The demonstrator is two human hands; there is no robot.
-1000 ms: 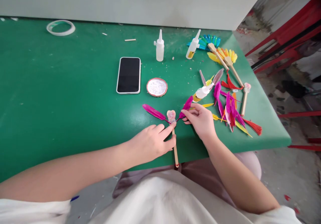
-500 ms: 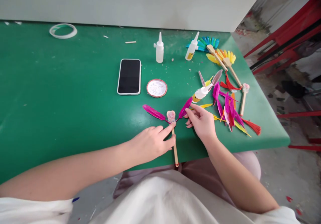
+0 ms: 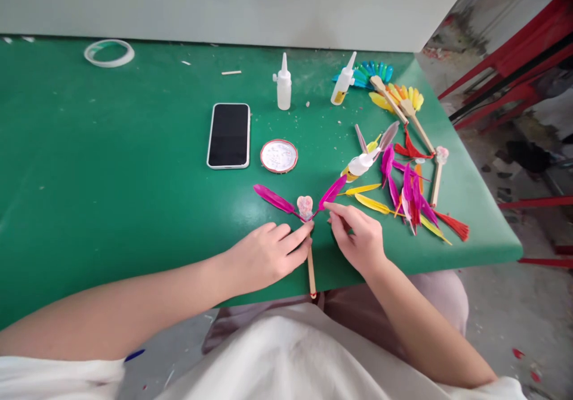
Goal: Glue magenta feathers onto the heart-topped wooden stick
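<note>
A wooden stick (image 3: pixel 311 267) with a heart-shaped top (image 3: pixel 305 205) lies at the near edge of the green table (image 3: pixel 111 167). Two magenta feathers stick out from the heart, one to the left (image 3: pixel 274 199) and one to the right (image 3: pixel 332 193). My left hand (image 3: pixel 264 255) rests on the table with its fingers pinching the stick just below the heart. My right hand (image 3: pixel 358 237) lies beside the heart, fingers curled, its index fingertip touching the base of the right feather.
A pile of loose feathers (image 3: pixel 409 194) and a lying glue bottle (image 3: pixel 362 164) sit right of my hands. Behind are a phone (image 3: pixel 228 134), a round lid (image 3: pixel 279 155), two upright glue bottles (image 3: pixel 283 83), finished feather sticks (image 3: pixel 396 98) and a tape ring (image 3: pixel 108 52).
My right hand has slid down and left along the right feather toward the heart, uncovering a yellow feather. The left hand has stayed on the stick.
</note>
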